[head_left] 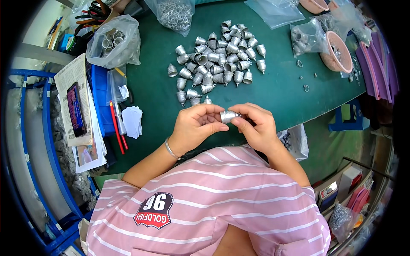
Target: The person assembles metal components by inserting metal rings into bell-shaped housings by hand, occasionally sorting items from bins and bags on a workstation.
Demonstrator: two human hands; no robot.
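Bell (227,116), silver, sits in head view at the near edge of the table (156,85), up between both hands, tilted on its side, wide mouth to the left, loop to the right. Right hand (256,123) clamped on it, thumb and fingers pinching near the loop end. Left hand (200,123) at the mouth end, fingers curled, thumb pointing right just below the rim; can't tell if it grips or only touches. Bracelet (171,149) on left wrist. Pile (216,69) of similar bells just beyond the hands, some upright, some on their sides. Far side: clear bag (175,17) of rings; bag (133,49) of silver pieces left of it. Left: white slips (132,121), red pen (115,128), blue tray (99,87), phone (76,109) lying on newspaper (64,81). Right: pink basket (347,64), small bag (294,46) beside it, loose ring (306,88) nearer the person. Blue stool (348,119) on the floor, right. Blue rack (47,166) along the left side. Pink shirt (205,192), white stripes, fills lower middle.
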